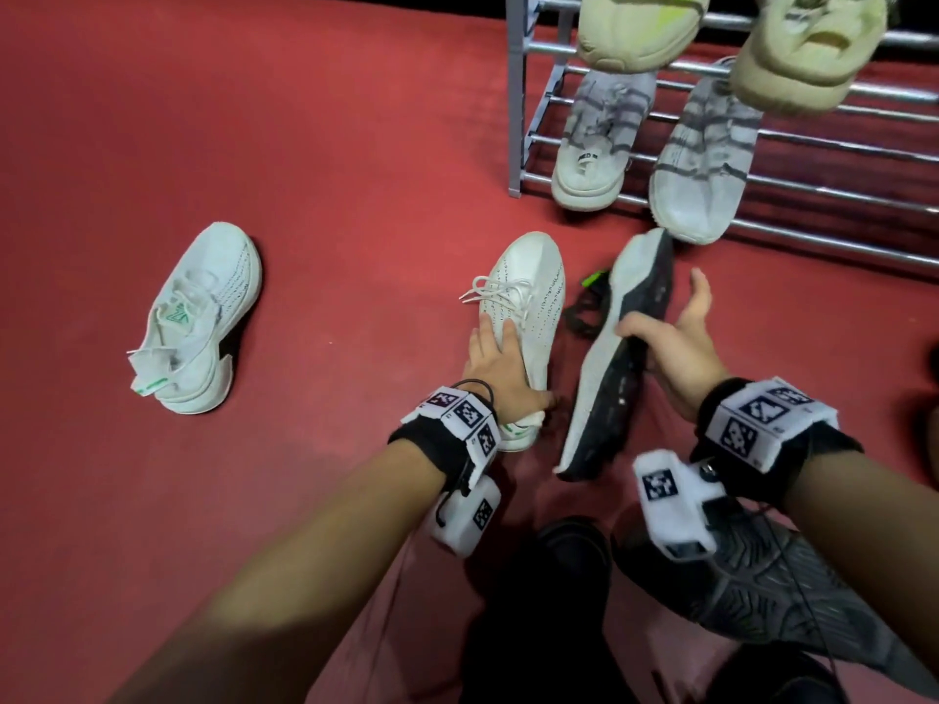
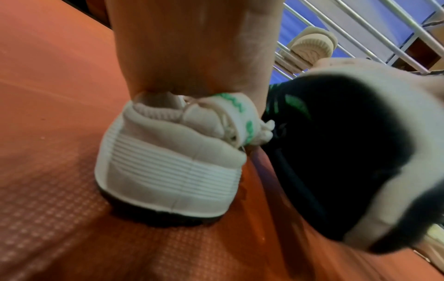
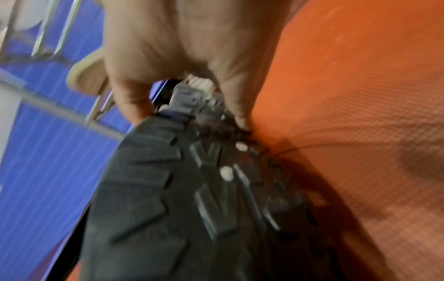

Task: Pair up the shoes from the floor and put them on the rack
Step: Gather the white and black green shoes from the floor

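A white knit sneaker with green heel marks stands on the red floor. My left hand lies over its collar, thumb down the inner side, gripping it; the left wrist view shows its heel under the palm. Right beside it, a black sneaker with a white midsole is tipped on its side. My right hand grips it across the sole, thumb on the midsole edge. Its black tread fills the right wrist view. The matching white sneaker lies apart at the left.
The metal shoe rack stands at the upper right. A grey pair sits on its lower bars and a beige pair on a higher tier. A dark grey shoe is near my right wrist.
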